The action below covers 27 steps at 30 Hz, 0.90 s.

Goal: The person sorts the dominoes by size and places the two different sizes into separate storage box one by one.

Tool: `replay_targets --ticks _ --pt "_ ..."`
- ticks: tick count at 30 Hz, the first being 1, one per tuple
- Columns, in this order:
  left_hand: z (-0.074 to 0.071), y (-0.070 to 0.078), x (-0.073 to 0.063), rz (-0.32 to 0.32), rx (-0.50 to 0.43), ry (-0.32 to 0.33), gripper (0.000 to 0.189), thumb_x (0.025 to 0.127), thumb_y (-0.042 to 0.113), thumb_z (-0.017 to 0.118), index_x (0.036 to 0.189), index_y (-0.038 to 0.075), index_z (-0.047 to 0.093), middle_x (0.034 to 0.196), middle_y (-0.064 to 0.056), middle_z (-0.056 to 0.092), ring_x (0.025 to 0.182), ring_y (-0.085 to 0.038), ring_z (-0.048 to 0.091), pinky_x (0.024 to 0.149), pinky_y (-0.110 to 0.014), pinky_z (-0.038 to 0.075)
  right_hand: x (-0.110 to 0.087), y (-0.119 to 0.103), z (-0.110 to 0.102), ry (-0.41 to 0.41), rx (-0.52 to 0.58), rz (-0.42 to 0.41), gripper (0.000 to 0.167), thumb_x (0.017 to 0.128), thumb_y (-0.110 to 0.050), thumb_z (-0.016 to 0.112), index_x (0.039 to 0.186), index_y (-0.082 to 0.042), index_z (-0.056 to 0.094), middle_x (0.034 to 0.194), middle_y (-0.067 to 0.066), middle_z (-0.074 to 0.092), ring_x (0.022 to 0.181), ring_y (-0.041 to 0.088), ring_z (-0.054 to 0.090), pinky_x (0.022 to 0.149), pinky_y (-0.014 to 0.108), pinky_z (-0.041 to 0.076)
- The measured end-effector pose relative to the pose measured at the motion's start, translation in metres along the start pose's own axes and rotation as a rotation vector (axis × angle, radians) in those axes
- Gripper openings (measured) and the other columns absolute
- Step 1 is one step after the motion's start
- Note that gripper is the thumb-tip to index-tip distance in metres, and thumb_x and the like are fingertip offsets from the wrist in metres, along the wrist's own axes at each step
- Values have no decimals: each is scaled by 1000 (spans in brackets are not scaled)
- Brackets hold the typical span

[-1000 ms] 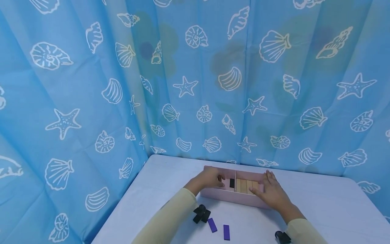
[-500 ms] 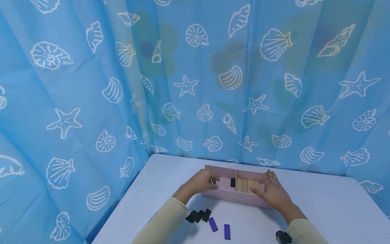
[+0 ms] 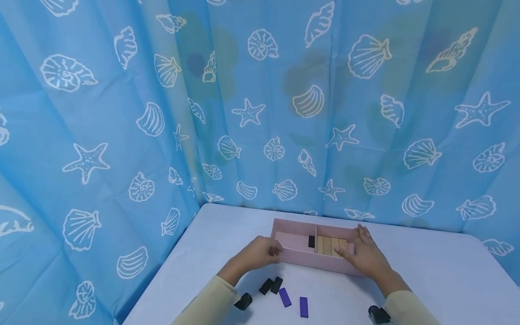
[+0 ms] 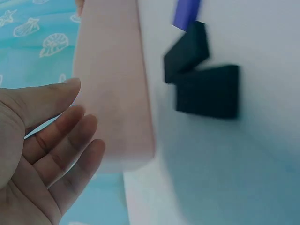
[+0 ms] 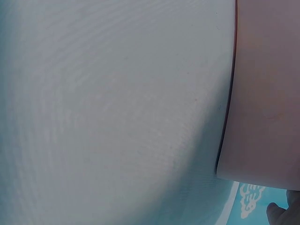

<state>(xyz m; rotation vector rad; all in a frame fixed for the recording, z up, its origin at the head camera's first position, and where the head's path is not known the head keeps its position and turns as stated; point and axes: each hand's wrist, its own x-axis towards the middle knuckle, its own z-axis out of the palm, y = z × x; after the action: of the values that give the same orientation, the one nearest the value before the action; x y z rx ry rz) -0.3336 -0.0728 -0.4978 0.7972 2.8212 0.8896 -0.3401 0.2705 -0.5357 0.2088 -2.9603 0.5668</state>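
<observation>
A pink box [image 3: 321, 262] with a divider stands near the table's back edge. Its left compartment holds one black block [image 3: 311, 241] against the divider; several light wooden blocks [image 3: 331, 246] lie side by side in the right one. My left hand [image 3: 255, 253] is at the box's front left corner, fingers loosely bent around nothing, as the left wrist view also shows. My right hand [image 3: 367, 255] rests on the box's right end, fingers extended along it and thumb reaching over the wooden blocks. In the right wrist view, only dark fingertips [image 5: 280, 214] show beyond the box.
In front of the box, two black blocks [image 3: 276, 285] lie close together on the white table [image 3: 438, 271]. Two purple blocks [image 3: 304, 307] lie just right of them. A blue shell-print curtain [image 3: 260, 135] hangs behind and left of the table.
My left hand has drawn back leftward and toward me, out of the left compartment to the box's front left corner. The right hand stays at the right end.
</observation>
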Motion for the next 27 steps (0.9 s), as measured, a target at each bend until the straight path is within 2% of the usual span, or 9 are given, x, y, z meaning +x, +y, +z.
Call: replay_targets --ticks 4,9,14,18,27 --pt "1 -9 -8 -57 35 -22 23 83 17 79 105 14 74 82 15 62 74 -1 57 68 -19 51 2 -1 0 -5 0 10 110 87 -71 48 147 15 16 154 34 7 142 48 4 108 65 14" --pt "0 -16 -18 -152 28 -92 24 82 20 80 105 15 74 83 13 63 75 -3 58 69 -23 52 1 -1 0 -9 0 23 111 87 -72 49 147 14 16 154 34 7 142 48 4 108 65 14" --pt "1 -22 -31 -221 12 -167 28 79 19 82 106 16 74 84 12 63 75 -6 57 71 -28 52 -1 0 2 -26 20 31 111 87 -73 47 148 15 14 155 33 6 142 48 3 109 65 13" --pt "3 -23 -39 -256 15 -200 32 77 19 83 107 16 74 84 11 63 76 -7 57 73 -29 52 -3 0 2 -20 23 25 111 87 -72 47 147 16 15 154 34 6 142 49 4 109 64 10" --pt "4 -15 -46 -311 -9 -216 32 77 16 83 107 17 74 78 8 61 71 -11 56 67 -30 50 -3 -2 -3 -14 -34 4 109 89 -70 46 146 17 15 154 34 7 142 49 4 110 63 8"
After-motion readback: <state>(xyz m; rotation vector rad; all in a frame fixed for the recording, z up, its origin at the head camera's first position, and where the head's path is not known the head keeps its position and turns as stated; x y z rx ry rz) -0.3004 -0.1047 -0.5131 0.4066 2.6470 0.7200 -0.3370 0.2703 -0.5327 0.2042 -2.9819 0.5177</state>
